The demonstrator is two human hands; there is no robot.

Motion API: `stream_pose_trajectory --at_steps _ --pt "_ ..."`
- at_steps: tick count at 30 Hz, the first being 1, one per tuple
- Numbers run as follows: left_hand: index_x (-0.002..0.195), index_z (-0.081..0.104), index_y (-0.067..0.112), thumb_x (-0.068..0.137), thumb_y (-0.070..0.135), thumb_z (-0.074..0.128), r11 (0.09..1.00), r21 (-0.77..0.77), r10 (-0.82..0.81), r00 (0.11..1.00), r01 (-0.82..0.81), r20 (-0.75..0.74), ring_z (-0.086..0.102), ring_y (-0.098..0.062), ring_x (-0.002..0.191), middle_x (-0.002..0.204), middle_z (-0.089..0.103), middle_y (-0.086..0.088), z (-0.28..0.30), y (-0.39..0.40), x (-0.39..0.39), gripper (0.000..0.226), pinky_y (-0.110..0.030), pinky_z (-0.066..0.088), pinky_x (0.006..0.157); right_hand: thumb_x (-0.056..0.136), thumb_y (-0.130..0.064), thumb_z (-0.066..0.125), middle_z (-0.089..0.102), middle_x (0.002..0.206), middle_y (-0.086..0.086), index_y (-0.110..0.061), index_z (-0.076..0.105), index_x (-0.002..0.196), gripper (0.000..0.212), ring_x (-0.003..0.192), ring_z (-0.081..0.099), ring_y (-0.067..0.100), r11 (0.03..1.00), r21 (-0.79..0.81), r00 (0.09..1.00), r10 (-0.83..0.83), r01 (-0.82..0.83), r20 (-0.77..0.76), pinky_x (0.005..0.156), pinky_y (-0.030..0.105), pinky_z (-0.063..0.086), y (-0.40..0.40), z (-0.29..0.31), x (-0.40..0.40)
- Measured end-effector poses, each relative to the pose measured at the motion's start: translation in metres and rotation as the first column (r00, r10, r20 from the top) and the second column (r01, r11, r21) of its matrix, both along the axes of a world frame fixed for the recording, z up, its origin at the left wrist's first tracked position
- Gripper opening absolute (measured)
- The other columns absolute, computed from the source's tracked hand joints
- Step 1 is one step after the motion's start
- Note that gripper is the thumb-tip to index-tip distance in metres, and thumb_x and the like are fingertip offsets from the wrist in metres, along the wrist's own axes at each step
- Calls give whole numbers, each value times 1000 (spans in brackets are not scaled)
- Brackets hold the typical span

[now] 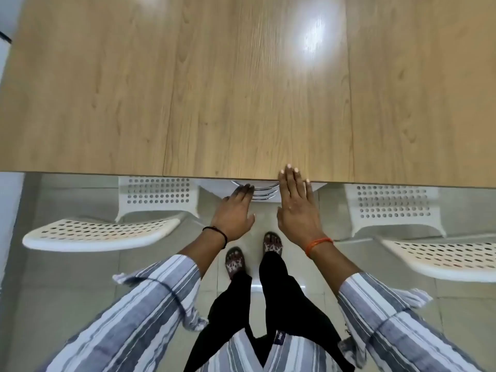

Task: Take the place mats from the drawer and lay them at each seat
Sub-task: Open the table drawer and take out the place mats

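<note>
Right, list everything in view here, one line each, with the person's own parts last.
Table: one, light wood grain, fills the upper half of the view; nothing lies on it.
Chairs: two, white perforated plastic, tucked at the near edge, one left, one right.
Drawer unit: one, white with curved metal handles, under the table edge in the middle.
Floor: grey tiles, below.
Place mats: none visible.
Left hand: fingers reaching under the table edge at the handles; black wrist thread.
Right hand: flat, fingers over the table edge; orange wrist thread.
Sandalled feet: two, between the chairs.
</note>
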State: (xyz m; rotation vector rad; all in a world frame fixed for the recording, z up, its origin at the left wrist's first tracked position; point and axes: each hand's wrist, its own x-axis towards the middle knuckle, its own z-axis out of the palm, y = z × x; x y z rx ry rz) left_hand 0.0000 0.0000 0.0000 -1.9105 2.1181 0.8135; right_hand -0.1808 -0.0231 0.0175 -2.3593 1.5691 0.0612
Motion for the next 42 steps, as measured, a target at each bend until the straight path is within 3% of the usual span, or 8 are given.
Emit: stream_pose_trajectory --at_steps 7,20,28,33,36,38,40,42 --pt "156 16 8 94 27 49 999 39 -22 998 20 61 13 -22 151 162 21 -9 -25 -20 -16 73 -39 20 119 81 -5 49 -7 164 19 0 1 156 89 152 -6 34 1000 -22 999 18 -19 -43 123 50 5 -2 -8 -3" --pt "154 28 12 90 12 52 997 16 77 997 -76 -33 22 -22 147 157 31 -7 -21 -13 -17 68 -40 38 110 86 -14 50 -17 163 17 -2 -9 155 91 151 -16 32 998 50 998 38 -36 -44 123 48 -4 -4 -6 -3" --pt "151 35 12 93 20 50 999 17 28 1000 -28 -3 34 -22 141 152 42 -6 -21 22 -12 60 -39 24 118 83 -6 49 -9 165 16 -2 0 156 88 152 -10 30 999 43 1000 -7 7 1 124 50 4 0 -7 -1" --pt "134 56 9 87 12 60 964 -244 74 987 -108 -145 52 -25 121 128 59 -7 0 51 -9 47 -42 36 110 85 -1 49 -5 165 13 -1 19 155 75 153 0 29 1000 30 999 1 -2 48 122 47 21 20 -10 -7" --pt "126 60 6 83 9 65 887 -439 94 986 -145 -135 51 -25 116 121 60 -10 7 63 3 44 -41 41 104 81 7 54 10 164 16 1 48 138 57 138 37 35 999 -34 997 44 -42 56 111 46 38 28 -15 -17" --pt "127 60 7 83 10 66 873 -466 116 989 -145 -91 51 -26 117 122 60 -10 10 58 14 44 -41 41 104 78 10 56 43 146 19 -1 58 125 49 114 54 35 997 -67 995 46 -40 92 99 45 46 25 -18 -20" --pt "123 64 7 83 7 70 902 -404 118 986 -155 -116 59 -29 110 118 65 -9 12 47 25 41 -41 46 98 75 9 63 63 110 14 -5 65 112 40 93 60 35 998 -53 992 51 -46 112 82 43 50 21 -16 -20" --pt "121 68 13 86 10 69 953 -236 152 973 -192 -175 65 -29 106 116 71 -5 20 36 33 36 -36 49 91 75 3 69 67 95 9 -9 70 105 31 85 62 32 997 10 992 73 -75 104 72 40 51 17 -11 -21"
